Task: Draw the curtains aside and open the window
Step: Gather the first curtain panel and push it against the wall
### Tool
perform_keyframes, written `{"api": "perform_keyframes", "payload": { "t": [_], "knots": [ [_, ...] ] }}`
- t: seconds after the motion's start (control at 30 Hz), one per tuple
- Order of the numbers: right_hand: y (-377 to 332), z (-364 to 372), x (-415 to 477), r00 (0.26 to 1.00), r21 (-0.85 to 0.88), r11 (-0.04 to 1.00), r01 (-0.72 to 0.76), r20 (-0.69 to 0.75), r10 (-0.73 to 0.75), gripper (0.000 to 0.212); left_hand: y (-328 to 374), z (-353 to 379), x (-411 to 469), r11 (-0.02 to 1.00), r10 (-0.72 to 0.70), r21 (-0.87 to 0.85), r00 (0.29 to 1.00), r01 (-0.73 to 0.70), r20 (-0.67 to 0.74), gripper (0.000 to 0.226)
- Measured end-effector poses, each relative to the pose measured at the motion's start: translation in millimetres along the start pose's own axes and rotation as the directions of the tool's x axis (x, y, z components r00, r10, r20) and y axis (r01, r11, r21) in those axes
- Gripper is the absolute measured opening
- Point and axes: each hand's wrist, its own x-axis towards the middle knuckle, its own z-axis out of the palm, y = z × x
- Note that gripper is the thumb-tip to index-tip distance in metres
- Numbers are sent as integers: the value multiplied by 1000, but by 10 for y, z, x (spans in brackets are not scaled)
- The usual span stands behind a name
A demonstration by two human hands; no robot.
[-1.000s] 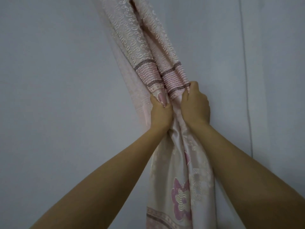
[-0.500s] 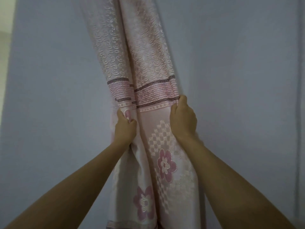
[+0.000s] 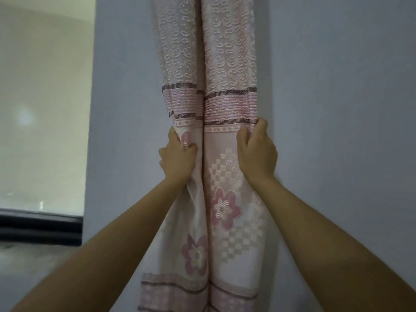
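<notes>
A pink patterned curtain [image 3: 227,70] with scroll lace, striped bands and flowers hangs bunched in two vertical folds against a pale grey-blue wall. My left hand [image 3: 177,158] is closed on the left fold just under the striped band. My right hand [image 3: 256,154] grips the right edge of the right fold at the same height. The window [image 3: 42,109] shows at the far left as a bright pane with a dark lower frame [image 3: 40,226]; its handle is not visible.
The grey-blue wall [image 3: 337,109] fills the right half and the strip between window and curtain. A grey sill or ledge [image 3: 33,255] lies under the window at the lower left.
The view has swung, so the curtain sits further right and the window has come into sight at the left. My hands have spread apart, opening the bunched cloth into two flatter folds.
</notes>
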Motion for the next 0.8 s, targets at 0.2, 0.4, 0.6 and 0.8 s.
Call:
{"api": "perform_keyframes", "payload": {
  "t": [0.2, 0.4, 0.6, 0.8],
  "knots": [
    [-229, 349, -143, 998, 11, 999, -45, 40, 44, 47, -334, -357, 170, 999, -4, 33, 999, 5, -35, 82],
    [-457, 675, -414, 990, 36, 989, -143, 18, 142, 64, -707, -605, 267, 987, 63, -150, 998, -58, 30, 102],
    [-444, 989, -1079, 950, 146, 941, -304, 122, 288, 72, -1126, -745, -21, 953, 94, -301, 982, -42, 162, 79],
    [-381, 1194, -1903, 888, 292, 852, -435, 297, 352, 79, -1806, -921, -609, 943, 7, -330, 989, 42, 147, 49]
  ]
}}
